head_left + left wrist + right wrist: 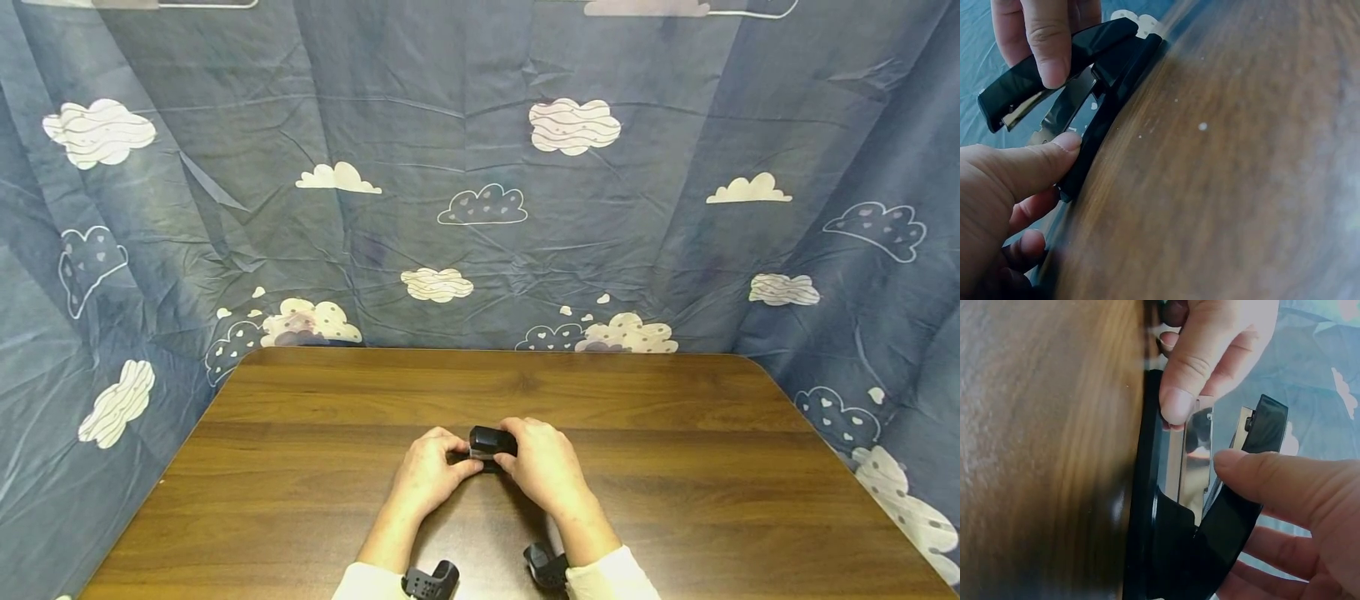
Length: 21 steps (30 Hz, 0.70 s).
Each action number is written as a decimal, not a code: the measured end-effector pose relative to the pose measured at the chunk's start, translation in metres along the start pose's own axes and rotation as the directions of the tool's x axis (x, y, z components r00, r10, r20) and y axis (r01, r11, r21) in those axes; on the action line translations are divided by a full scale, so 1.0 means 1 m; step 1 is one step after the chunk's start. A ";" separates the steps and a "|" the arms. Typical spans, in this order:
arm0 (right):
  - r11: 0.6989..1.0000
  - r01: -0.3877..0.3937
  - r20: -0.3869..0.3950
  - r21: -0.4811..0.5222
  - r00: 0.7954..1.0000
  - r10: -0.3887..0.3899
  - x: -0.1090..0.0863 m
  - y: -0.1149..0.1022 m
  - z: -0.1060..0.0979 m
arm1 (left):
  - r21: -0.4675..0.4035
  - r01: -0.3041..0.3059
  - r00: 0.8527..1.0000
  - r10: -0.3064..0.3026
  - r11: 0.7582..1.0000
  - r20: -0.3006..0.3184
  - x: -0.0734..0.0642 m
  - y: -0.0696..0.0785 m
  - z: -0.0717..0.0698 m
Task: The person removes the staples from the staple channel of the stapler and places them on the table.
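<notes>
A black stapler is held between both hands near the middle of the table, its top arm lifted away from the rest. The left wrist view shows the raised top, the silver staple magazine and the long black base. My left hand pinches the front end of the magazine and base between thumb and fingers. With thumb and fingers on either side, my right hand grips the raised top. A spring shows under that top in the right wrist view. Whether staples lie inside cannot be seen.
The brown wooden table stretches around the hands, with rounded far corners. A blue curtain with cloud prints hangs behind it and along both sides. Black camera straps sit at both wrists, next to white sleeves.
</notes>
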State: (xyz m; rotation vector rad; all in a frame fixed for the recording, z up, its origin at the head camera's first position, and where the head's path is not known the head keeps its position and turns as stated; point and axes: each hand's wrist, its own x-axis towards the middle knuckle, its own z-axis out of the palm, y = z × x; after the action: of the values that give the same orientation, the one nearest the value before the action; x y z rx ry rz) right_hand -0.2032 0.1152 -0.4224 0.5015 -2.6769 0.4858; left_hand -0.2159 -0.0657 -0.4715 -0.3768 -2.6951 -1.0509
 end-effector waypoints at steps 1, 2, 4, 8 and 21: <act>1.000 -0.004 0.001 0.006 1.000 0.004 0.000 0.001 -0.001 | -0.001 0.002 1.000 -0.002 1.000 0.001 0.000 0.000 0.000; 1.000 -0.012 0.006 0.015 1.000 0.012 0.001 0.001 -0.001 | -0.004 0.002 1.000 -0.002 1.000 0.002 0.000 0.000 0.000; 0.999 -0.028 0.020 0.028 0.999 0.027 0.001 0.002 -0.003 | -0.010 0.004 1.000 -0.004 1.000 0.006 0.000 0.000 0.000; 0.997 -0.061 0.045 0.044 0.997 0.059 0.001 0.002 -0.005 | -0.016 -0.001 1.000 0.001 1.000 0.009 -0.001 -0.001 0.001; 0.990 -0.118 0.060 0.080 0.992 0.113 0.004 0.007 -0.008 | -0.022 -0.006 1.000 0.006 1.000 0.007 -0.001 0.001 0.000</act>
State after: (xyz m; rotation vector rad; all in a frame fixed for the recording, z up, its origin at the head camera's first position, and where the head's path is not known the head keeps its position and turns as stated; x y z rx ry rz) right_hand -0.2067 0.1229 -0.4161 0.3894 -2.7585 0.6279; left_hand -0.2143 -0.0652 -0.4706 -0.3925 -2.6889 -1.0801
